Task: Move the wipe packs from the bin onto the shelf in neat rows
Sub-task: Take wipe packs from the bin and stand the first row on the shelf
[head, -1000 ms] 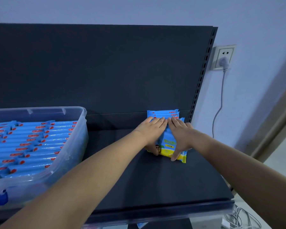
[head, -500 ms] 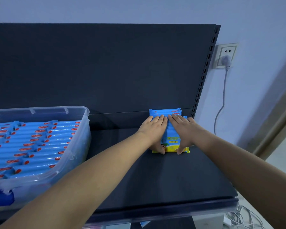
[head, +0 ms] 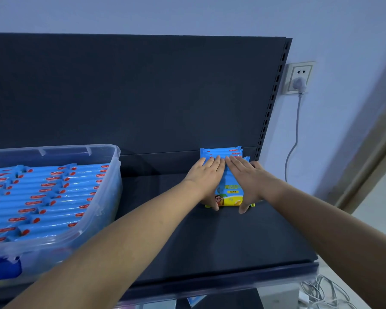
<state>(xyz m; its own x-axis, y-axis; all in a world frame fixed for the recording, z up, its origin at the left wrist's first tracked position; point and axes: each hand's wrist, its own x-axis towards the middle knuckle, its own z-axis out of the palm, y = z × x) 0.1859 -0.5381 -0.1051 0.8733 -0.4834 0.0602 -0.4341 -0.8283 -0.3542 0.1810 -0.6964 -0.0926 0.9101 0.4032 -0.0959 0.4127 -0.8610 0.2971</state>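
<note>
A small row of blue wipe packs [head: 228, 194] stands on edge at the back right of the dark shelf [head: 221, 237], against the back panel. My left hand [head: 206, 177] and my right hand [head: 246, 178] lie side by side flat on the front pack, fingers straight and pointing to the back, thumbs down by its yellow lower edge. The clear plastic bin [head: 103, 210] on the left of the shelf holds several rows of blue packs [head: 42, 197] with red labels.
The dark back panel [head: 143, 92] rises behind the shelf, with a slotted upright [head: 272, 97] at its right edge. A wall socket with a grey plug and cable [head: 299, 81] is on the wall to the right. Loose white cables [head: 321, 293] lie below the shelf's right corner.
Both hands have pushed the front pack back and squared it against the row; it was tilted and skewed a second ago and now stands straight. The bin has not moved.
</note>
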